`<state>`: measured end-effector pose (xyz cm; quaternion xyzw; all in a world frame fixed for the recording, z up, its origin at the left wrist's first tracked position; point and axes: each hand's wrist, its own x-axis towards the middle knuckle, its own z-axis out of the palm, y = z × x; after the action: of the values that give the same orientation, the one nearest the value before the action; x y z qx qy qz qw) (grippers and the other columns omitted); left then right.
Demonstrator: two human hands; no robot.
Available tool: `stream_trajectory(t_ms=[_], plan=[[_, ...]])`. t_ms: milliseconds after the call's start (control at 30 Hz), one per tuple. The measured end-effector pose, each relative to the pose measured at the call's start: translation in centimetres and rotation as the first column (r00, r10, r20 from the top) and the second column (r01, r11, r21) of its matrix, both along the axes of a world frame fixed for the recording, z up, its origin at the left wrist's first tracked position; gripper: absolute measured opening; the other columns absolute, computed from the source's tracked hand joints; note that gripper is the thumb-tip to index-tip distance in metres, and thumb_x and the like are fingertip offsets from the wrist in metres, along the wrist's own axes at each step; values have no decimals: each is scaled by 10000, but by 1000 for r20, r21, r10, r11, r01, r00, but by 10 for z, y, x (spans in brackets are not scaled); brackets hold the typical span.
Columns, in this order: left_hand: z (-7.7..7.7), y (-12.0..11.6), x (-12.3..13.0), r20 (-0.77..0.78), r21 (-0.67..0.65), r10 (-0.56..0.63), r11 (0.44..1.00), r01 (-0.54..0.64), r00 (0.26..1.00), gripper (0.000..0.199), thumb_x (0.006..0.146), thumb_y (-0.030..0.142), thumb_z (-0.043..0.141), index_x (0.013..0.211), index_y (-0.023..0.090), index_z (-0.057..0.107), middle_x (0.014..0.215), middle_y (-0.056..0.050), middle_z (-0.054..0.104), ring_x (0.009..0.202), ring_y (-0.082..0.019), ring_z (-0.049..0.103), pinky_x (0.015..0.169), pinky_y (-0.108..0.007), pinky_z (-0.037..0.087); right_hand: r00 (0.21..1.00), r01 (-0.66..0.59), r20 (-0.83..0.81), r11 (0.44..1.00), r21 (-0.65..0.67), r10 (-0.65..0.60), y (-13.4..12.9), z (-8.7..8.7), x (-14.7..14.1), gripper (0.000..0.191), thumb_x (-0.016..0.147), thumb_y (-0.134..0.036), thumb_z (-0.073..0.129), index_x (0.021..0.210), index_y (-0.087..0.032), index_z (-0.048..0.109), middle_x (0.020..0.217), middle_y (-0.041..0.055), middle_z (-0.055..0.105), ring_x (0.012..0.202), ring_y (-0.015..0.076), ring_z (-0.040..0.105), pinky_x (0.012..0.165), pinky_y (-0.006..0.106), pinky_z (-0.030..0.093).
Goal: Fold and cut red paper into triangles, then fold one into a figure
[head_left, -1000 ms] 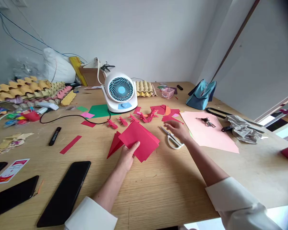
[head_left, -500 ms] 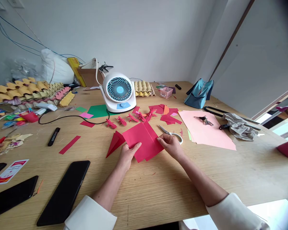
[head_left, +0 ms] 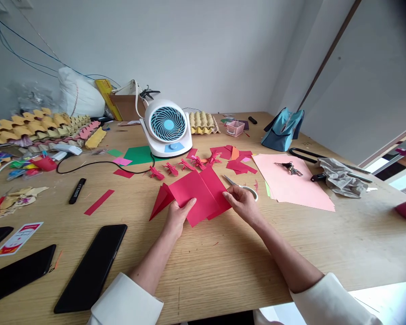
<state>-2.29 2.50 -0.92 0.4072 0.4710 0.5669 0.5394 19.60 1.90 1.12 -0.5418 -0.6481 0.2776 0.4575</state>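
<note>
Two or more red sheets (head_left: 194, 195) spread wider over the tabletop (head_left: 223, 275) now that the right hand (head_left: 244, 203), a second ago open by the scissors (head_left: 230, 181), has joined the left hand (head_left: 176, 220); the stack seems to be parting. Right fingers pinch the right edge; the left thumb clamps the front sheet, other fingers hidden beneath. Both forearms angle inward.
</note>
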Motion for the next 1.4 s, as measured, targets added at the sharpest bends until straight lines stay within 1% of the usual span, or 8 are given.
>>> stream_trajectory(t_ms=[100, 333, 567, 667, 767, 967, 1233, 1400], plan=[[-2, 1, -1, -25, 10, -5, 1000, 5, 1000, 486, 637, 384, 824, 1034, 138, 691, 1032, -115, 738, 910, -235, 690, 826, -346, 536, 998, -21, 51, 1000, -1, 21, 3, -3, 2, 306, 856, -444, 548, 670, -211, 480, 554, -26, 427, 513, 126, 365, 489, 251, 262], [2, 0, 1, -21, -3, 6, 1000, -6, 1000, 497, 612, 386, 834, 1023, 143, 696, 1037, -109, 738, 914, -226, 687, 845, -338, 523, 997, 76, 22, 997, -8, -76, 11, -5, 15, 379, 845, -522, 501, 635, -209, 461, 522, -36, 391, 499, 115, 346, 470, 246, 269], [4, -1, 0, -55, 2, -16, 1000, 16, 998, 452, 653, 401, 808, 1014, 154, 695, 1029, -107, 738, 918, -228, 682, 823, -324, 530, 993, 104, -45, 989, -102, -109, 22, -15, 29, 393, 835, -574, 487, 724, -205, 566, 505, -31, 448, 470, 128, 405, 448, 245, 289], [5, -2, 1, -78, -9, -32, 999, 32, 996, 429, 663, 409, 797, 992, 150, 700, 995, -102, 744, 888, -231, 687, 792, -319, 534, 991, 121, -45, 990, -73, -125, 24, -14, 34, 392, 836, -556, 481, 708, -197, 576, 511, -25, 461, 483, 127, 411, 466, 247, 307], [4, -5, 2, -115, -25, -91, 996, 89, 989, 407, 653, 421, 798, 942, 146, 716, 945, -98, 752, 848, -244, 693, 748, -320, 533, 982, 186, -29, 982, -34, -187, 26, -11, 42, 407, 814, -557, 513, 715, -176, 614, 542, -5, 510, 517, 131, 432, 480, 248, 322], [-1, -8, 3, -247, -46, -249, 968, 246, 937, 344, 696, 428, 768, 910, 161, 735, 926, -102, 755, 837, -253, 693, 713, -324, 531, 956, 260, -108, 959, -109, -271, 30, -9, 56, 430, 779, -575, 574, 789, -153, 660, 584, 13, 563, 516, 128, 443, 474, 248, 323], [-4, -6, 2, -258, -68, -215, 977, 204, 942, 376, 726, 449, 739, 953, 149, 720, 962, -107, 752, 846, -245, 691, 709, -317, 527, 911, 177, -349, 972, -153, -221, 29, -9, 51, 430, 751, -606, 620, 774, -176, 622, 580, -7, 562, 489, 111, 436, 451, 243, 329], [-5, -4, 2, -195, -45, -155, 988, 149, 969, 423, 715, 473, 745, 980, 146, 712, 999, -103, 744, 870, -234, 678, 741, -309, 513, 918, 86, -366, 979, -185, -150, 23, -8, 35, 453, 735, -642, 616, 730, -191, 577, 529, -30, 495, 431, 92, 361, 396, 235, 258]])
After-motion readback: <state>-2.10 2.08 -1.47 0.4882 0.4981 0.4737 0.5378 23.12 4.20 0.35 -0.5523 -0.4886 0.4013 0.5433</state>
